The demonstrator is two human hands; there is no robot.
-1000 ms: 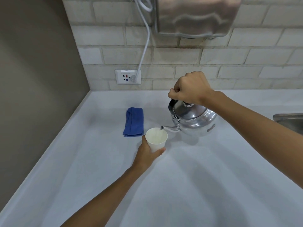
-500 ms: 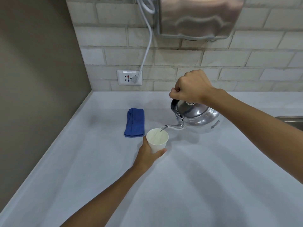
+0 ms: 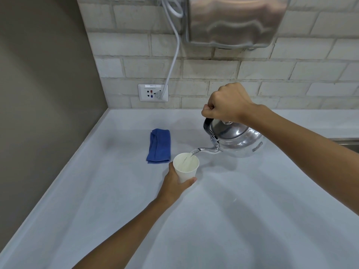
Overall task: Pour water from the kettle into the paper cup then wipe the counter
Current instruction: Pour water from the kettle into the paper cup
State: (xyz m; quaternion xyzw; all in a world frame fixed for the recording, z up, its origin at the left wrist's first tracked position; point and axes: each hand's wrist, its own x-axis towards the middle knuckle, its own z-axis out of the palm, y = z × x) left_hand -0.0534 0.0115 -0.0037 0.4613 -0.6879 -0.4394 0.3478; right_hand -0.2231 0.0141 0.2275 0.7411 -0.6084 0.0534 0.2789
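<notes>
A shiny steel kettle point(image 3: 238, 139) hangs tilted above the white counter point(image 3: 233, 220), its thin spout pointing left over a white paper cup point(image 3: 186, 167). My right hand point(image 3: 226, 103) is closed around the kettle's black handle from above. A thin stream of water runs from the spout into the cup. My left hand point(image 3: 174, 186) wraps the cup's lower side from the near left and holds it upright on the counter. A folded blue cloth point(image 3: 159, 146) lies flat just left of and behind the cup.
A brick wall runs along the back with a wall socket point(image 3: 153, 93) and a white cable plugged into it. A steel hand dryer point(image 3: 235, 21) hangs above. A grey side wall closes the left. A sink edge point(image 3: 347, 141) shows at the far right.
The kettle has tipped a little further and its spout now sits higher over the cup, with water running. The cup and cloth have stayed in place.
</notes>
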